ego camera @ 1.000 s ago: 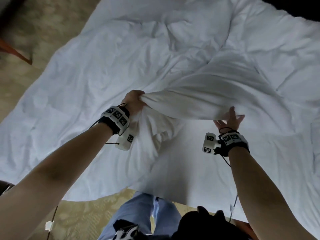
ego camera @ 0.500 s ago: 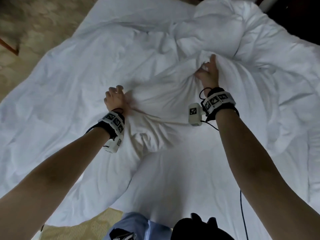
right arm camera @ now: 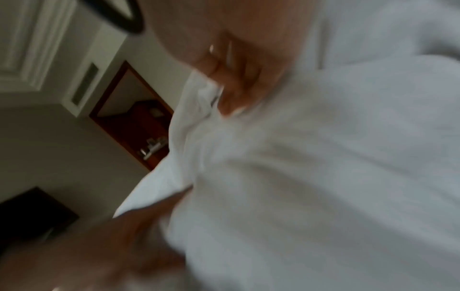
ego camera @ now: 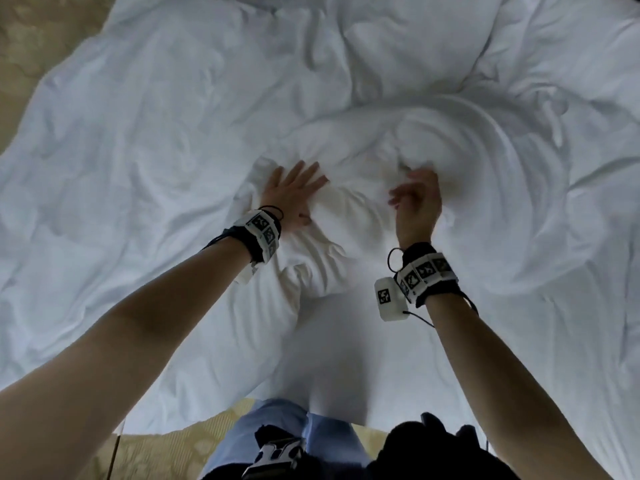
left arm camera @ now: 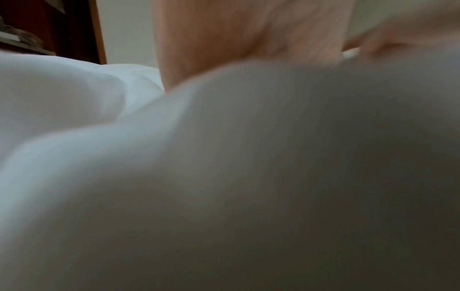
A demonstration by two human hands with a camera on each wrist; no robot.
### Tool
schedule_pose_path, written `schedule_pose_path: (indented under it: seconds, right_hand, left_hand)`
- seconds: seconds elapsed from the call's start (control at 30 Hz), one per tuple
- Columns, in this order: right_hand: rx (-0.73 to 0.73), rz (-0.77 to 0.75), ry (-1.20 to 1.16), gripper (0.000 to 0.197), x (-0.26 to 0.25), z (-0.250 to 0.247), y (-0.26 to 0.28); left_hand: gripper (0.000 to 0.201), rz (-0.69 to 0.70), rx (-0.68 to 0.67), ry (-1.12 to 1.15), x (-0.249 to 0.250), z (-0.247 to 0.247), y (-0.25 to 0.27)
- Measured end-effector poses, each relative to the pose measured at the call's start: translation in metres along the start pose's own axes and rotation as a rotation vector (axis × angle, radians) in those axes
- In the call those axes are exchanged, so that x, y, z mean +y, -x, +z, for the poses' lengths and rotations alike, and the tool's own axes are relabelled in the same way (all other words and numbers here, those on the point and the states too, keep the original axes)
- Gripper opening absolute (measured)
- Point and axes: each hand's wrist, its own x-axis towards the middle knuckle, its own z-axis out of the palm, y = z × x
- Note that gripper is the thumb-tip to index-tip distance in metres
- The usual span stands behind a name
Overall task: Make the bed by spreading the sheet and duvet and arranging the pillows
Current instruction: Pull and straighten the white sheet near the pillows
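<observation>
A crumpled white duvet (ego camera: 156, 150) covers the whole bed and hangs over the near edge. My left hand (ego camera: 294, 192) lies flat on a bunched fold at the middle, fingers spread and straight. In the left wrist view the palm (left arm camera: 248, 33) sits above blurred white duvet cloth (left arm camera: 224, 157). About a hand's width to the right, my right hand (ego camera: 417, 199) has its fingers curled round a raised fold of the duvet. The right wrist view shows those curled fingers (right arm camera: 239, 65) pinching the duvet cloth (right arm camera: 323, 157), blurred. No pillow is clearly told apart.
Beige patterned carpet (ego camera: 31, 46) runs along the bed's left side and under my feet. My legs in blue jeans (ego camera: 277, 434) stand against the near bed edge. A wooden wall niche (right arm camera: 134, 126) shows in the right wrist view.
My left hand has let go of the fold it gripped and now lies flat on it. My right hand reached far up the bed, then came back nearer and took a fold.
</observation>
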Motion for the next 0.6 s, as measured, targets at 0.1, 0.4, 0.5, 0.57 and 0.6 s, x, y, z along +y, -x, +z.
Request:
schedule_pose_path:
  seconds: [0.1,0.4,0.5,0.57,0.6]
  right_hand:
    - [0.114,0.268,0.283,0.034,0.053,-0.013,0.052]
    - [-0.016,1.209,-0.613,0.042,0.125,-0.002,0.069]
    - [-0.088,1.066,-0.491,0.058,0.12,-0.014,0.056]
    - [-0.09,0.98,-0.48,0.043,0.105,-0.033,0.05]
    - [-0.047,0.937,-0.462,0.038,0.097,-0.045,0.047]
  left_hand:
    - [0.095,0.013,-0.036,0.017,-0.009,-0.003,-0.01]
    - [0.093,0.036,0.016,0.043,-0.01,0.01,-0.012]
    - [0.091,0.042,0.015,0.066,-0.008,0.008,-0.008]
    - [0.09,0.034,0.008,0.097,-0.003,0.004,-0.003]
    - [0.089,0.031,-0.001,0.121,0.001,0.001,0.001]
